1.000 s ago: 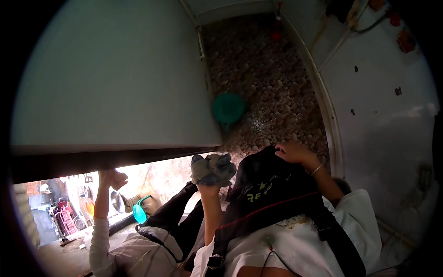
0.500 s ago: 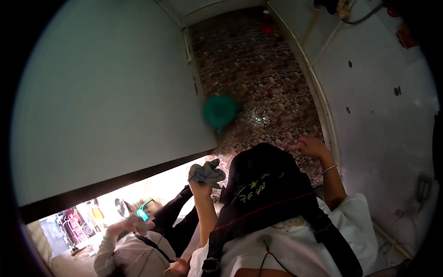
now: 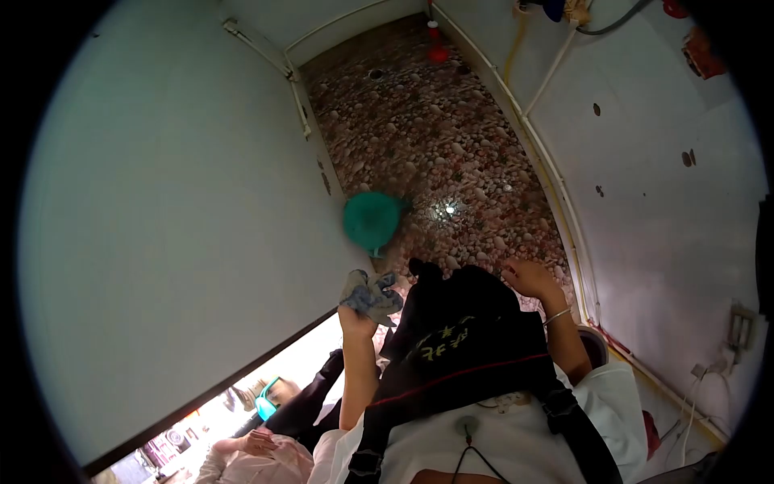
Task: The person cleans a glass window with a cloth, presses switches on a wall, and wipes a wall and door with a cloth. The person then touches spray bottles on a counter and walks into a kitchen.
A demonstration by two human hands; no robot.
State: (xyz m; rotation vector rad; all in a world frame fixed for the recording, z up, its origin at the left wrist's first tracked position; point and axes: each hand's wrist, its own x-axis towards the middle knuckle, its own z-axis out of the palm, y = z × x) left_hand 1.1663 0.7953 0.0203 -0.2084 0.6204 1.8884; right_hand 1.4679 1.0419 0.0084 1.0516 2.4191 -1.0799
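Note:
My left hand (image 3: 355, 321) is closed round a crumpled grey-blue cloth (image 3: 372, 297), held up beside the black apron (image 3: 463, 315) with yellow-green lettering. My right hand (image 3: 528, 277), with a bracelet on its wrist, hangs at the right side of the apron over the pebble-patterned floor (image 3: 419, 137). Its fingers are curled and partly hidden against the dark cloth, so what they hold, if anything, cannot be made out. A green round container (image 3: 372, 220) stands on the floor beyond the cloth, close to the left wall.
A pale wall (image 3: 185, 202) fills the left; another (image 3: 661, 218) with pipes and a socket (image 3: 740, 325) stands right. A red bottle-like object (image 3: 436, 50) is at the far end. Lower left, another person (image 3: 262, 452) is near a turquoise object (image 3: 267, 403) in a bright opening.
The view has turned, so more floor and left wall show. My right hand swung away from the apron, then back nearer it. The other person's hand dropped to their torso.

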